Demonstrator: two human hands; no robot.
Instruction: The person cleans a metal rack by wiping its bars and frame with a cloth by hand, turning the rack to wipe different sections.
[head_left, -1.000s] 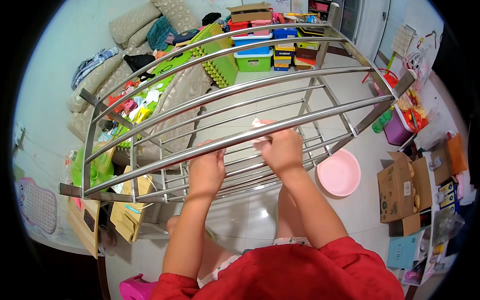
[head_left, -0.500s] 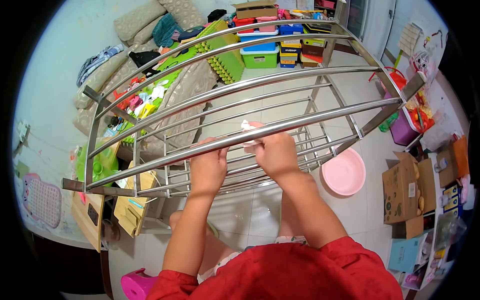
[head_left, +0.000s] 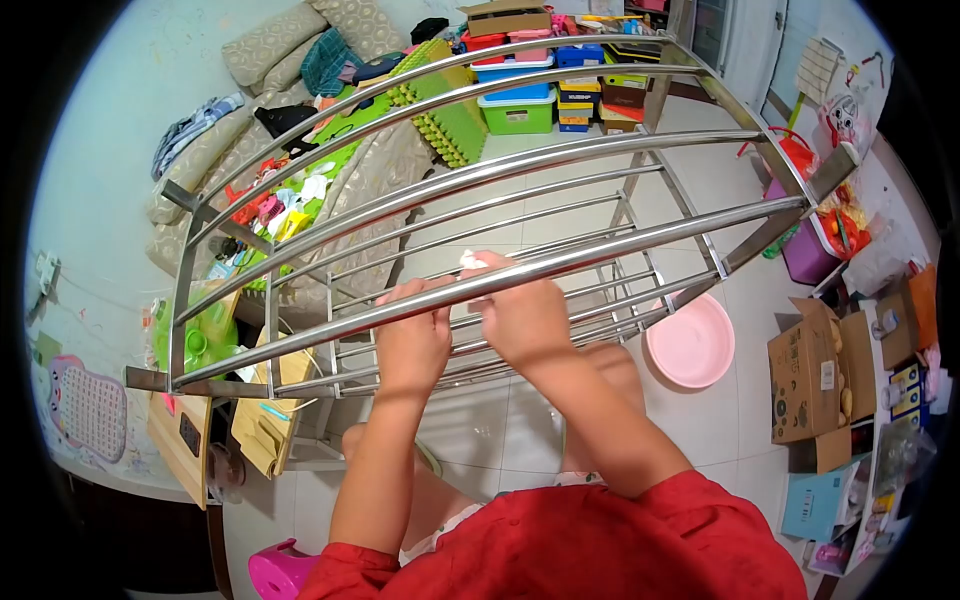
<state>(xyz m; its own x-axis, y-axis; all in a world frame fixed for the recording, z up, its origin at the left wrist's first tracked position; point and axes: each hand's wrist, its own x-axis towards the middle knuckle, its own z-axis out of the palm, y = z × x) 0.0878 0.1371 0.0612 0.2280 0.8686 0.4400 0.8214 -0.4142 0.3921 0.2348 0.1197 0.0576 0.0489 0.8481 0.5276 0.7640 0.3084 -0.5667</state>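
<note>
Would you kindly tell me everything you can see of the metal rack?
The rack is silvery and shiny, like stainless steel. Long round bars, looking slightly bowed, join squarer end frames, and further rows of bars show beneath. It stretches across the view above the tiled floor, slanting upward to the right. The left hand curls around the nearest bar; the right hand, holding a white wad, is at the same bar. What supports it is unclear.

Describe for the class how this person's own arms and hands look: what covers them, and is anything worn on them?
Plain red fabric sleeves cover the upper arms, ending near the elbows. Below, the forearms are bare. Neither the ungloved left hand nor the ungloved right hand shows a watch; both are partly hidden.
</note>
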